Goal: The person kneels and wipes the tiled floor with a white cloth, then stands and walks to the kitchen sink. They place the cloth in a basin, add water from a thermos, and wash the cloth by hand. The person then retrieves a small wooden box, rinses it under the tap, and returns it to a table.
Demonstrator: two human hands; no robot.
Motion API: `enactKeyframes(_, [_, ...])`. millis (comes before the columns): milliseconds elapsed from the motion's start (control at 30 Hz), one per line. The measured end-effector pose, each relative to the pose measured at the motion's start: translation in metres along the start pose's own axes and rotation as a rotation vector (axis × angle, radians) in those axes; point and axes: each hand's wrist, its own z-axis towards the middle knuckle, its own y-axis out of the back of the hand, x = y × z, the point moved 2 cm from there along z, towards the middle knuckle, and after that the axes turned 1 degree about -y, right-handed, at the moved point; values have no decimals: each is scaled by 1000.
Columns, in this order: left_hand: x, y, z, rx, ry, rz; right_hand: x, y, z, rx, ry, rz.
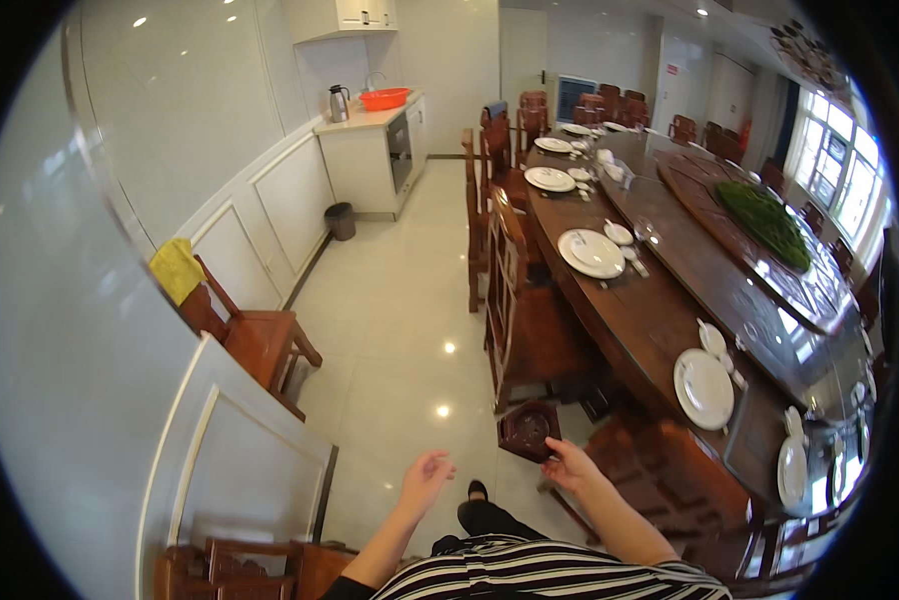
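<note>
My right hand [566,465] pinches a dark maroon, angular tray-like piece [526,429] by its near right corner, thumb on top. The piece is glossy, with a round shape in its middle; I cannot tell exactly what it is. It hangs over the floor beside a carved wooden chair [521,330]. Apart from it, to the left, my left hand [428,478] hovers over the tiled floor with its fingers loosely bent and nothing in them. Close on the right is another wooden chair [644,465], partly hidden by my right forearm.
A long dark table [644,300] on the right bears place settings with white plates [704,388] and a turntable [689,187]. Along the left wall stand a wooden chair [266,341] with a yellow cloth [177,270], a waste bin [340,222] and a counter [359,165] with an orange basin [384,99].
</note>
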Motion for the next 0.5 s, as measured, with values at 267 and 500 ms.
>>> enactKeyframes(267, [-25, 84, 105, -390, 129, -74, 70, -166, 164, 215, -118, -113])
enactKeyframes(500, [-26, 196, 218, -703, 229, -15, 133, -322, 282, 345, -89, -136])
